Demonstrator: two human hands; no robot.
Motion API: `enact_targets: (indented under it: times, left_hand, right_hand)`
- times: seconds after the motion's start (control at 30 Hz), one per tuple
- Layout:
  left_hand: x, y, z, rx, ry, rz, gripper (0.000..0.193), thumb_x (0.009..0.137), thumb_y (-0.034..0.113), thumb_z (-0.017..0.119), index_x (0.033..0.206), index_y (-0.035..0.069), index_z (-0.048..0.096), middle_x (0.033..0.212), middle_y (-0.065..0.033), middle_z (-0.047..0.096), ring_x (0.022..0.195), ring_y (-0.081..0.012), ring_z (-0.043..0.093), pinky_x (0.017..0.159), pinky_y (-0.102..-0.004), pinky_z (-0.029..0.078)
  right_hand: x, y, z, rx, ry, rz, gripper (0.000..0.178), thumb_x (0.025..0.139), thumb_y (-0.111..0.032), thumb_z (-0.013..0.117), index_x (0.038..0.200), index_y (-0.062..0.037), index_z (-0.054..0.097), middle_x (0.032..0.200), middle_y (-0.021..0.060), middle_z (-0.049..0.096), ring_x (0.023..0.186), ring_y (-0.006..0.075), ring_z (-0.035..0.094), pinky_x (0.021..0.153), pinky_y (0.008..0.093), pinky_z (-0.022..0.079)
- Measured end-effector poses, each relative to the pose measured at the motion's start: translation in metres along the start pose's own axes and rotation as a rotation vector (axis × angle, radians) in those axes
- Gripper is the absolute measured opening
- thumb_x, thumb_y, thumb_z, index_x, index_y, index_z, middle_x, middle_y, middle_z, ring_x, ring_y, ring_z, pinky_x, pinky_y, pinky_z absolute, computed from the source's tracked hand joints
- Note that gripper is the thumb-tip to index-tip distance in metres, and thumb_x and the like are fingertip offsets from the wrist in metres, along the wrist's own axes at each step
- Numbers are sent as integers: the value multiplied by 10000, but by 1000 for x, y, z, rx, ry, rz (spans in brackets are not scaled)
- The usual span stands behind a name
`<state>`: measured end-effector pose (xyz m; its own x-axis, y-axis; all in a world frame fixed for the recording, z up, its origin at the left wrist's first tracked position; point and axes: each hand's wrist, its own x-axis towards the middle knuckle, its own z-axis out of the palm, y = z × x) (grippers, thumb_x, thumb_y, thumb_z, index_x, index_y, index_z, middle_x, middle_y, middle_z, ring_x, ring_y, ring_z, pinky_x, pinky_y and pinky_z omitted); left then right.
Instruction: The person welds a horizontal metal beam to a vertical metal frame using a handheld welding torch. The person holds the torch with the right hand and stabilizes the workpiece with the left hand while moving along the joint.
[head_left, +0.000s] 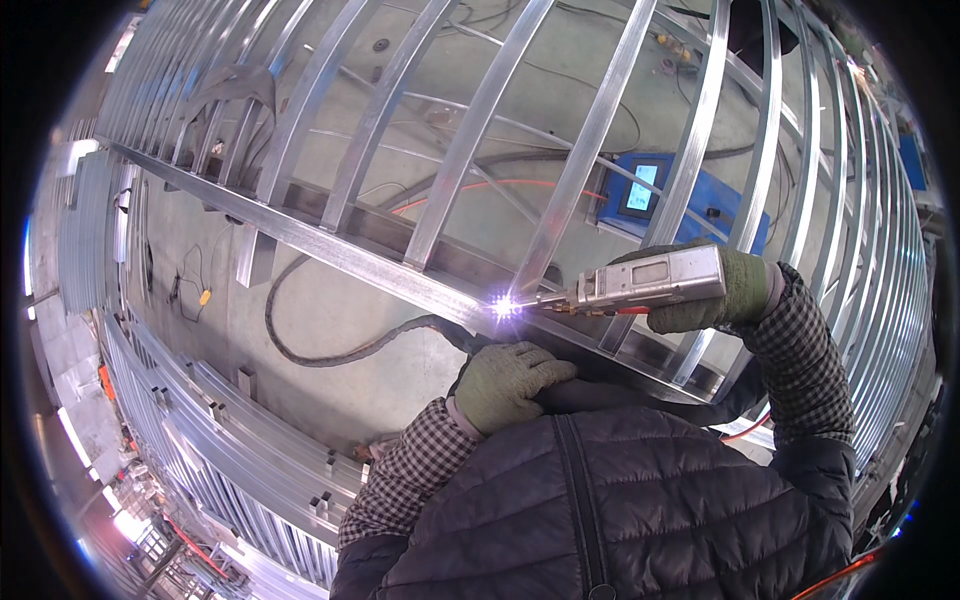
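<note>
Head view: gripping welding gun (655, 280) in right fingers (678, 319), aimed at sparking beam (340, 252), and curling left fingers (535, 368) around dark cable (425, 324), apparently for support.

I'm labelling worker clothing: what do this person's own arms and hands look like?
The left hand and right hand wear matching greyish-green fabric gloves. Small dark-and-light checked sleeves cover both forearms, with plain dark fabric higher up the arms.

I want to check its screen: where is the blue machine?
The blue machine sits right of centre in the head view, seen between the metal bars, just above the right hand.
</note>
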<state>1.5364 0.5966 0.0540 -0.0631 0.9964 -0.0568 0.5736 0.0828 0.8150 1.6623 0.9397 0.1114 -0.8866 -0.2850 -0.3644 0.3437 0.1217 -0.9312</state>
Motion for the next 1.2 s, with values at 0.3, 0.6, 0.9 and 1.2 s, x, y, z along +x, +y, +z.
enact_targets:
  times: [0.3, 0.6, 0.9, 1.2]
  left_hand:
    - [1, -2, 2, 17, 95, 34, 410, 772, 277, 898, 1163, 188, 816, 849, -23, 745, 842, -267, 734, 832, -461, 577]
    - [-1, -6, 6, 123, 124, 46, 315, 815, 287, 876, 1118, 208, 838, 794, -21, 719, 769, -255, 727, 737, -445, 590]
    - [0, -6, 10, 175, 163, 63, 272, 844, 325, 854, 1095, 220, 848, 820, -31, 733, 773, -258, 739, 714, -434, 604]
    - [0, -6, 9, 216, 182, 81, 288, 844, 359, 860, 1101, 229, 854, 849, -13, 762, 787, -242, 756, 722, -421, 617]
  right_hand:
    - [-1, 0, 1, -72, -3, -7, 615, 970, -244, 878, 1486, -4, 647, 1386, 150, 745, 1218, 250, 728, 1055, 369, 585]
    - [-3, -2, 0, -20, -3, 21, 611, 966, -193, 851, 1488, 36, 629, 1449, 204, 699, 1277, 315, 711, 1077, 398, 585]
    - [-8, 15, -2, -82, -22, -39, 613, 959, -149, 847, 1497, 38, 619, 1476, 206, 676, 1289, 314, 703, 1084, 408, 582]
    - [-8, 4, -2, -85, -29, -73, 634, 951, -136, 851, 1508, 44, 608, 1459, 190, 698, 1262, 293, 719, 1078, 390, 582]
